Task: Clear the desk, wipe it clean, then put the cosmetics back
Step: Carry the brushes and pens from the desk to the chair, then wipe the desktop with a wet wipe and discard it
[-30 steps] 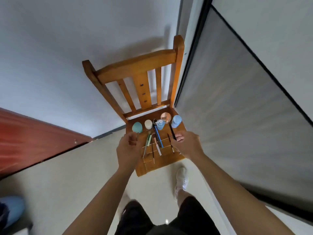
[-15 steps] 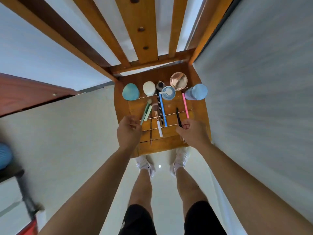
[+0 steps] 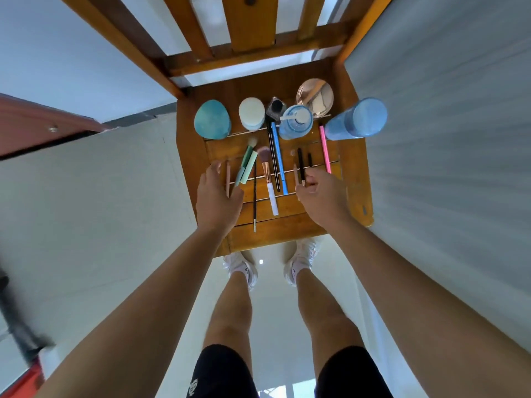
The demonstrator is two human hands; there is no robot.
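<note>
Cosmetics lie on the wooden chair seat [image 3: 355, 179]. Along the back stand a teal sponge case [image 3: 212, 119], a white round jar [image 3: 251, 113], a small black pot [image 3: 276, 107], a blue pump bottle [image 3: 296, 122], a rose-gold compact [image 3: 315, 96] and a tall blue bottle [image 3: 356, 119]. In front lie a green brush [image 3: 245, 163], a pink-bristled brush [image 3: 268, 182], a thin black liner brush [image 3: 255, 196], a blue pencil [image 3: 279, 159], a black pencil [image 3: 300, 165] and a pink pencil [image 3: 325, 150]. My left hand [image 3: 218, 196] reaches flat over a thin brown pencil [image 3: 228, 175]. My right hand [image 3: 323, 195] hovers, fingers loosely curled, at the black pencil's near end.
The chair's slatted back [image 3: 250, 21] rises beyond the seat. A grey panel [image 3: 448, 139] runs close along the right side. A red-brown door [image 3: 34, 124] is at the left. My feet in white shoes [image 3: 241, 268] stand on the pale floor just before the seat.
The view has closed in on the seat. Both hands moved forward a little over the pencils, and my left fingers have straightened.
</note>
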